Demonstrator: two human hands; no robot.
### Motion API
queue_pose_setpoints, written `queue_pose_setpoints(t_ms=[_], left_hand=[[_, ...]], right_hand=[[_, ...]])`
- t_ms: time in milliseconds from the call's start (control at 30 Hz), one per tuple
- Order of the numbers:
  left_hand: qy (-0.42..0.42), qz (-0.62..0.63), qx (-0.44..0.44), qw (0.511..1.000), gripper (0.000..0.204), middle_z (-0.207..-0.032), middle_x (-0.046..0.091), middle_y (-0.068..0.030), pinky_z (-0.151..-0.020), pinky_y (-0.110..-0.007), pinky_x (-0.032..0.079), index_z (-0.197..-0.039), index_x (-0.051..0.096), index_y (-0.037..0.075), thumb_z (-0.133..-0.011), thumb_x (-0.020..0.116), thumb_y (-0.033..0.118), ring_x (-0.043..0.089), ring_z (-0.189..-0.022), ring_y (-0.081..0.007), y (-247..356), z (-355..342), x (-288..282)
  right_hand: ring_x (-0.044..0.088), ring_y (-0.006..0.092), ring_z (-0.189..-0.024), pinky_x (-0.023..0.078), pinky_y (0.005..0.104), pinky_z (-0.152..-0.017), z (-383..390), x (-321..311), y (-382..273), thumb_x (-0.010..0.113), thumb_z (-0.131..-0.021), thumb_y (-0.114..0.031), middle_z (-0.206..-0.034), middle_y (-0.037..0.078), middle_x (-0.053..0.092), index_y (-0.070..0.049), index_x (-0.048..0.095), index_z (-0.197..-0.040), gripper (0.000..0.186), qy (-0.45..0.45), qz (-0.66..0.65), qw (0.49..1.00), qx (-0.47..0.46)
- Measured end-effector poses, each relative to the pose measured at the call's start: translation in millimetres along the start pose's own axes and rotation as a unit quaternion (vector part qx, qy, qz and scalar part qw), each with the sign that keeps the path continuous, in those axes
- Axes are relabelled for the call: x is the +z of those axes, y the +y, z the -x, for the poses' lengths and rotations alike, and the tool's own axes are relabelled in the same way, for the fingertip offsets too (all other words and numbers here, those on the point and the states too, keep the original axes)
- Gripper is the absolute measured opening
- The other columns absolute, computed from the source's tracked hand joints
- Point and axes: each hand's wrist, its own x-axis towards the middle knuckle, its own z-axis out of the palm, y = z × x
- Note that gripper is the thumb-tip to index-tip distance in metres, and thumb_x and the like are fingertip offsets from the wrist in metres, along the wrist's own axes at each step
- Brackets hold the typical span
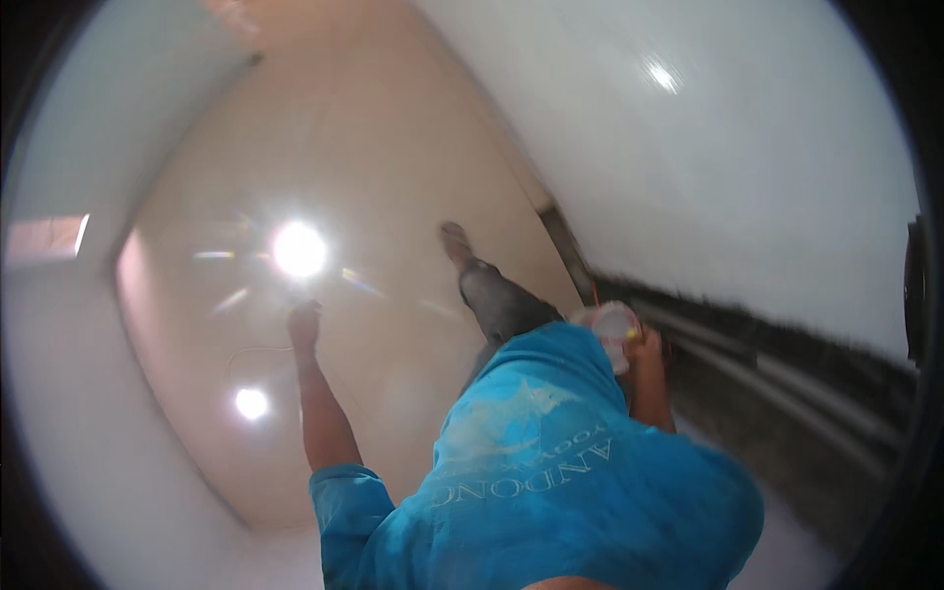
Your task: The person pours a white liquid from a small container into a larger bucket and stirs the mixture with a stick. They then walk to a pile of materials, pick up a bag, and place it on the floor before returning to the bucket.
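Observation:
My left hand [305,323] is stretched out to the left, closed around the lower end of a glaring lit lamp [299,252]. The glare hides the lamp's body and part of my fingers. A thin pale cable [258,350] loops away from beside this hand. At my right side, my right hand [645,346] is closed on the edge of a whitish bucket [614,323] with reddish parts. Something small and yellow [630,335] shows by my fingers there; its kind is too blurred to tell. What the bucket holds cannot be made out.
A smooth beige floor [393,157] spreads ahead, with my sandalled foot [454,238] on it. White walls rise on the left [74,344] and right [728,147]. Along the right wall's foot runs a dark strip with long pale pipes or bars [777,383]. A second bright spot [251,403] glows below the lamp.

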Motion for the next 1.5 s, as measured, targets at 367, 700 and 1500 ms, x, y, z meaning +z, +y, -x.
queue_pose_setpoints(t_ms=[367,700,1500], left_hand=[[-0.072,0.538,-0.586,0.601,0.026,-0.072,0.059,-0.0059,-0.041,-0.031,0.043,-0.103,0.054,0.005,-0.079,0.044,0.011,0.058,-0.057,-0.0167,-27,143,-69],[-0.037,0.542,-0.637,0.548,0.02,-0.08,0.062,-0.009,-0.056,-0.037,0.048,-0.093,0.056,0.006,-0.079,0.047,0.016,0.061,-0.071,-0.0238,-191,-124,-74],[0.098,0.573,-0.42,0.697,0.015,-0.073,0.061,-0.0061,-0.057,-0.028,0.047,-0.079,0.056,0.004,-0.077,0.053,0.019,0.062,-0.068,-0.0149,-207,-975,-325]], right_hand=[[0.057,0.02,-0.075,0.044,0.0405,-0.064,44,234,-35,0.048,-0.077,-0.024,-0.072,0.001,0.054,-0.014,0.051,-0.07,0.013,0.092,0.044,0.983,0.151],[0.055,0.019,-0.085,0.039,0.0451,-0.083,-39,644,-57,0.046,-0.08,-0.028,-0.077,0.0,0.055,-0.013,0.051,-0.08,0.016,0.1,0.08,0.987,0.099],[0.06,0.023,-0.076,0.049,0.0383,-0.072,-340,1463,-168,0.054,-0.084,-0.021,-0.082,0.006,0.053,-0.01,0.046,-0.109,0.028,-0.115,0.133,0.984,0.039]])
